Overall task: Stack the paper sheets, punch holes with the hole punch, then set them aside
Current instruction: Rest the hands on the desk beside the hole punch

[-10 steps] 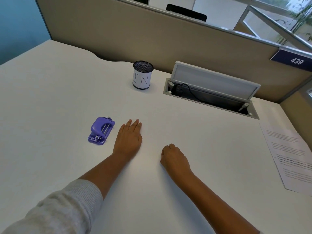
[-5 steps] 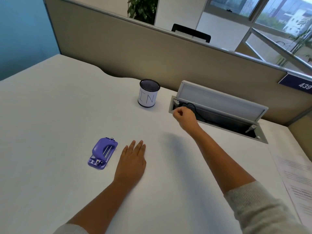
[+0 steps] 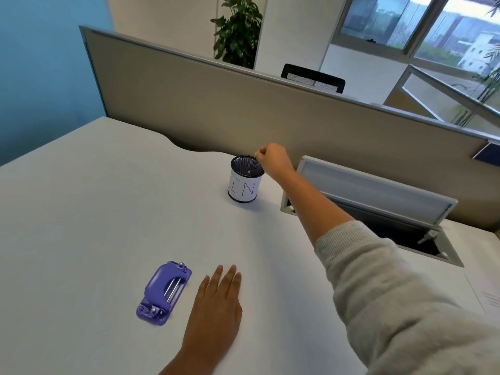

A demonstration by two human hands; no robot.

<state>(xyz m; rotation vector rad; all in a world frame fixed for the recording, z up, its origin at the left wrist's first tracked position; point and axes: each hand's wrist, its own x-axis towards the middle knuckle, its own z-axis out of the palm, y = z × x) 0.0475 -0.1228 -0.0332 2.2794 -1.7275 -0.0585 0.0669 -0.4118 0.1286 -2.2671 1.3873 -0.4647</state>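
A white desk (image 3: 81,212) is carrying a purple hole punch (image 3: 163,293) near its front edge, with a left hand (image 3: 216,301) resting flat just beside it. A mesh cup (image 3: 245,180) marked "IN" is standing toward the back edge, while printed paper (image 3: 489,299) is lying at the right edge.

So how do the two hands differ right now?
The left hand lies flat on the desk with straight fingers, beside the purple hole punch. The right hand is raised, fingers curled, reaching over the rim of the mesh cup. Neither holds paper or the hole punch.
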